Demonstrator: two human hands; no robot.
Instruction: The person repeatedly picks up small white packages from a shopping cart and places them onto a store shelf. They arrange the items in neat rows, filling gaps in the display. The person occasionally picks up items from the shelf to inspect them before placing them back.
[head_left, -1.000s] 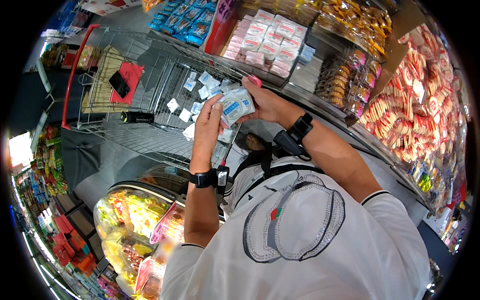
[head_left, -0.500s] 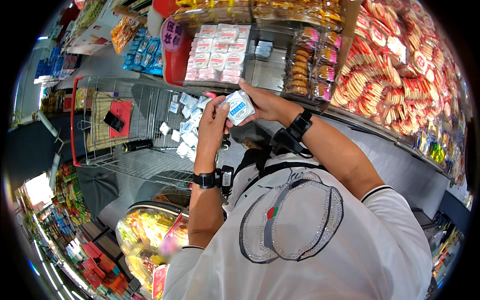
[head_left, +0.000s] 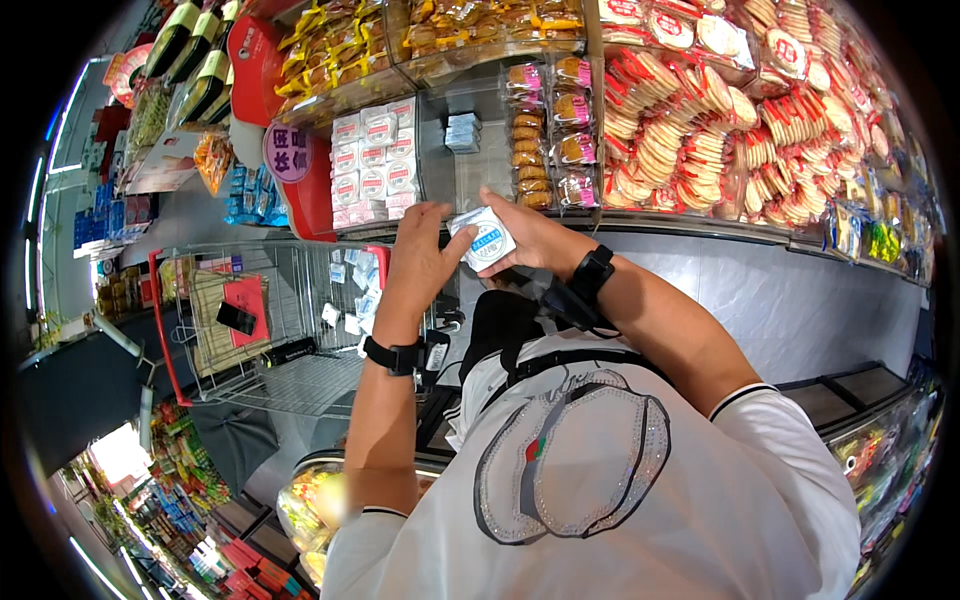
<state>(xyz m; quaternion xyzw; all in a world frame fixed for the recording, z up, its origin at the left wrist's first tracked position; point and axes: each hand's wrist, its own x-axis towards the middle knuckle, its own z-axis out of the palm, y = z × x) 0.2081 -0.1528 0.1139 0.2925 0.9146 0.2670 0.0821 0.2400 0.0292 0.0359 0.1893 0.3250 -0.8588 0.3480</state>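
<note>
White packet (head_left: 487,243), and in the head view it's up between the hands, just before the display shelf (head_left: 475,178)! The right hand (head_left: 540,238) grasps it from the right; the left hand (head_left: 412,258) lays its thumb on the left edge, fingers closing behind or not, I cannot tell. Printed face up, likely for viewing! Small packets (head_left: 330,315) lie loose in the cart (head_left: 320,382); red-marked stacks (head_left: 373,183) sit in rows, probably for easy picking.
</note>
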